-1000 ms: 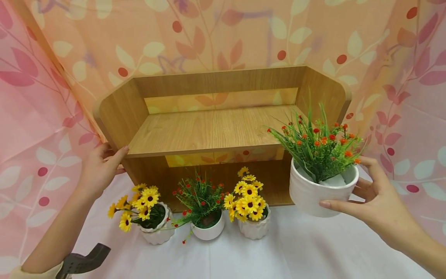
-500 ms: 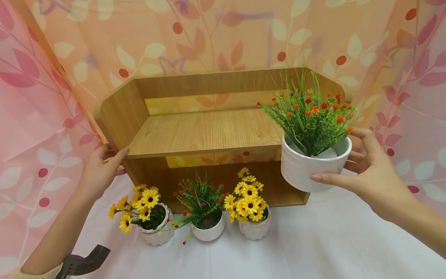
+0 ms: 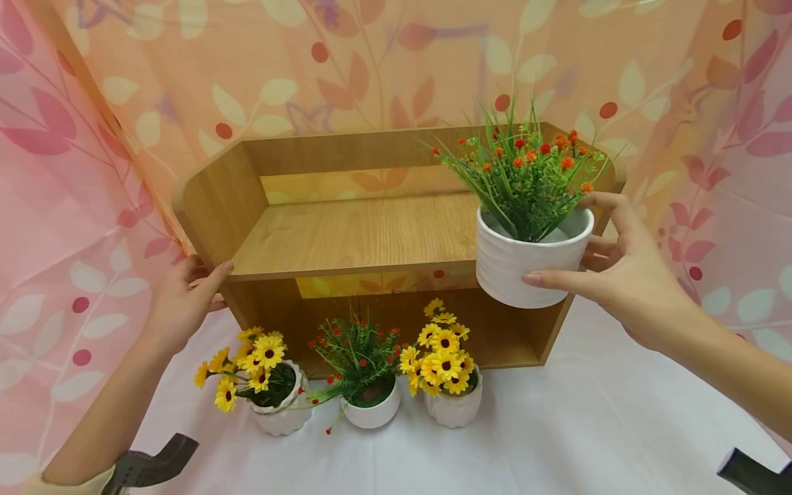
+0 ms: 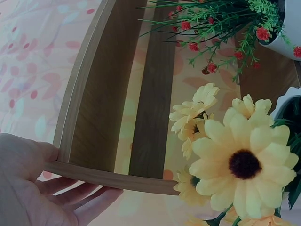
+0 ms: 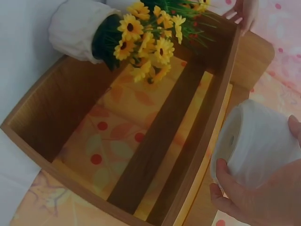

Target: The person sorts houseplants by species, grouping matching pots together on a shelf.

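My right hand [image 3: 637,275] holds a white round flowerpot [image 3: 526,265] by its right side, thumb across the front. Green grass and small red-orange flowers [image 3: 526,172] rise from it. The pot is in the air, overlapping the right front edge of the upper board of a wooden two-tier shelf [image 3: 365,230]. In the right wrist view the pot's underside [image 5: 230,141] shows beside that board. My left hand [image 3: 179,302] grips the shelf's left side panel at the height of the upper board, with the thumb at its front edge and fingers [image 4: 89,195] round the outside.
Before the shelf, on white cloth [image 3: 396,460], stand a pot of yellow flowers [image 3: 281,416], a red-flowered pot [image 3: 371,412] and another yellow-flowered pot [image 3: 454,409]. A leaf-patterned curtain [image 3: 396,62] hangs behind and at both sides.
My right hand has raised the red-orange-flowered pot and brought it leftward and farther back, from beside the lower tier to the upper board's edge. My left hand stays on the side panel.
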`<action>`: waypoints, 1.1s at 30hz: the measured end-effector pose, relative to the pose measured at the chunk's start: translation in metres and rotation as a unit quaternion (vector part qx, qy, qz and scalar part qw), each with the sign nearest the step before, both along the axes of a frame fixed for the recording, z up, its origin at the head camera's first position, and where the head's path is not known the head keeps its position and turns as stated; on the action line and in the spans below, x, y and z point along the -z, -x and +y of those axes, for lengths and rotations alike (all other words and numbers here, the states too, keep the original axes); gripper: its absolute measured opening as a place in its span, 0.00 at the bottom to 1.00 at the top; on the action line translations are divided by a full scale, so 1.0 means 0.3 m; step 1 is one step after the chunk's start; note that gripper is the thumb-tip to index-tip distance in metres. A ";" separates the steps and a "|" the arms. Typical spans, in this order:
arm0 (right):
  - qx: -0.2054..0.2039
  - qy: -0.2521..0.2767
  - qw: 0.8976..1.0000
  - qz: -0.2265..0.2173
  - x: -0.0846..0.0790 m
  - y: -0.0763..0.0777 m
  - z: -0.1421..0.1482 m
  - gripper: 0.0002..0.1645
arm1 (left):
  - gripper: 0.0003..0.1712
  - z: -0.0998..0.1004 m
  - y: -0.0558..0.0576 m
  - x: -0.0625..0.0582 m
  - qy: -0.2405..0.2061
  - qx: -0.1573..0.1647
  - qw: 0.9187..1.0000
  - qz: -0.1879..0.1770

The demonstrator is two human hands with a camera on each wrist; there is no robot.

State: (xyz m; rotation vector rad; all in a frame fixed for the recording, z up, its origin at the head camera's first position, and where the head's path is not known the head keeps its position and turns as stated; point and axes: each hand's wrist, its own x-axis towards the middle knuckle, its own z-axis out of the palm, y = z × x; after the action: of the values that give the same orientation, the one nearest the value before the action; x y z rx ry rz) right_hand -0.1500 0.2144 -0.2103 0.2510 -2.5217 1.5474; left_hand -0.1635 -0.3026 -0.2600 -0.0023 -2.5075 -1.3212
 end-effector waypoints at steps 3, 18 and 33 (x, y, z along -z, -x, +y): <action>-0.010 0.015 1.000 0.006 -0.023 0.009 -0.037 0.51 | 0.38 -0.001 -0.002 0.001 0.006 -0.002 1.000 -0.002; -0.044 0.035 0.998 0.027 -0.086 0.047 -0.184 0.50 | 0.37 -0.008 -0.008 0.001 0.044 0.008 0.999 0.013; -0.077 0.072 0.994 0.022 -0.110 0.120 -0.309 0.55 | 0.37 0.000 -0.004 0.003 0.054 0.016 0.998 0.012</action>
State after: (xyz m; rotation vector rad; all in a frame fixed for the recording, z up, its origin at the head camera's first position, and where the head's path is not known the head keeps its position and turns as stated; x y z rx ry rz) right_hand -0.1859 0.1216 -0.1772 0.4631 -2.3935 1.7515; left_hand -0.1624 -0.3027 -0.2608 -0.0811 -2.5652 -1.1870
